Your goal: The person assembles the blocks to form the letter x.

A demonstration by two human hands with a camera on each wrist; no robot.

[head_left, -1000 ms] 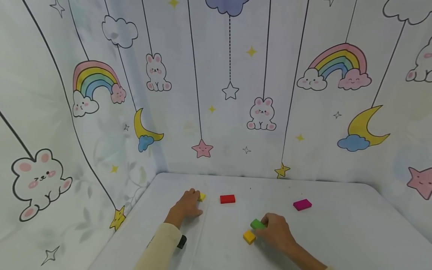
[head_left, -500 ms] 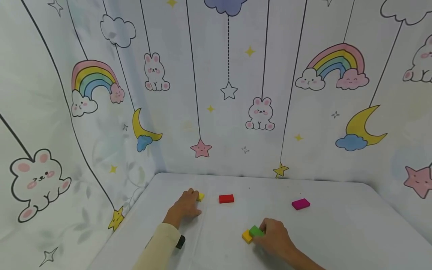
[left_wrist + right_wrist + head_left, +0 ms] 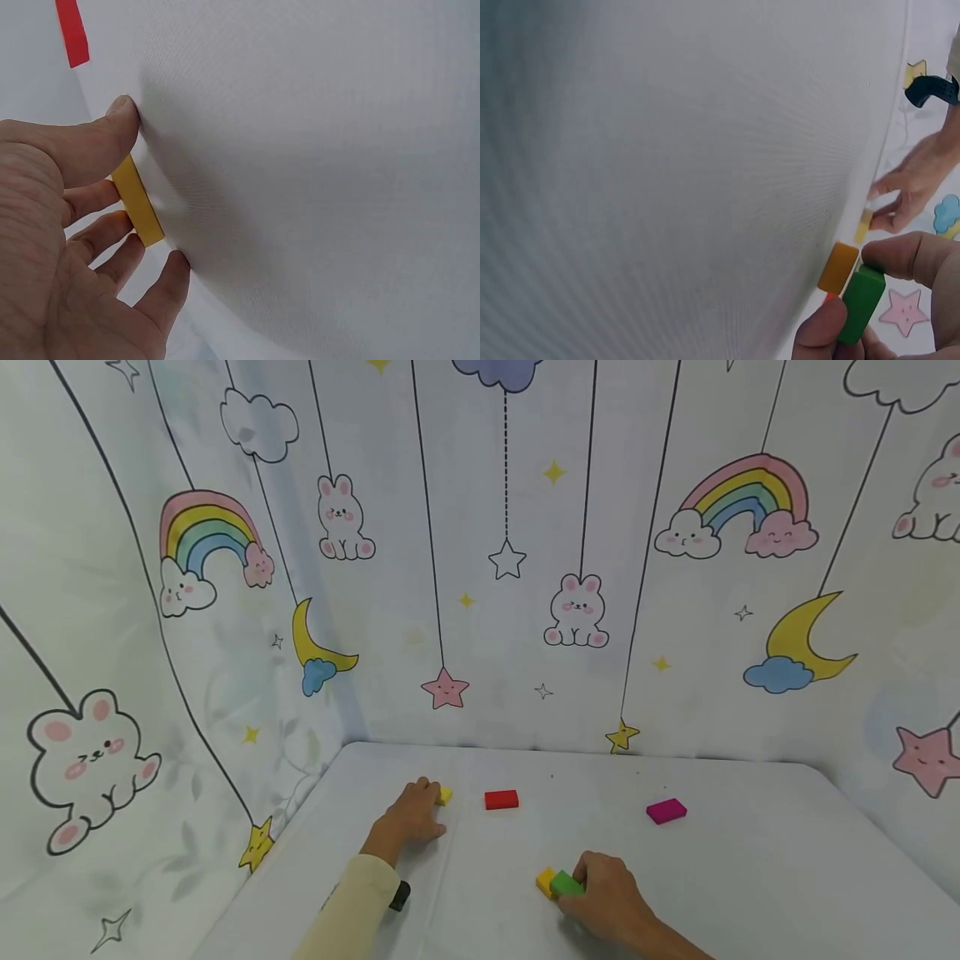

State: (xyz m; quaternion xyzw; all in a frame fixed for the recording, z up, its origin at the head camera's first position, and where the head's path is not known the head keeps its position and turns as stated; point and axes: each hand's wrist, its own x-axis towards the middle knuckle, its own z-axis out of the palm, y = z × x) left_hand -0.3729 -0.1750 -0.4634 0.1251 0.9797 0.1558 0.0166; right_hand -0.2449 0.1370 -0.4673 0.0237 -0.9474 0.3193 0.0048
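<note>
Two bare hands, first entries in our list. Item one, the right hand: thumb and fingers clamped on a green block, pinched along its sides. We place this green block at the near middle of the table, just beside an orange block, which it partly overlaps in the head view; whether the two touch, we cannot tell. Item two, the left hand: fingers spread and slightly bent, thumb well apart from the other fingertips. We find several of its fingers against one long side of a yellow block, toward the far left of the table, with the little finger beyond the block's end. On the same arm we record a pale yellow sleeve and a dark object at the wrist. Further out, one red block, lying flat to the right of the yellow one, near it; and one magenta block, lying flat on the right half of the table, well apart from the others. Behind the table we list a white printed cloth, bearing rainbows, rabbits, moons, clouds and stars, most of them drawn on dark lines.
</note>
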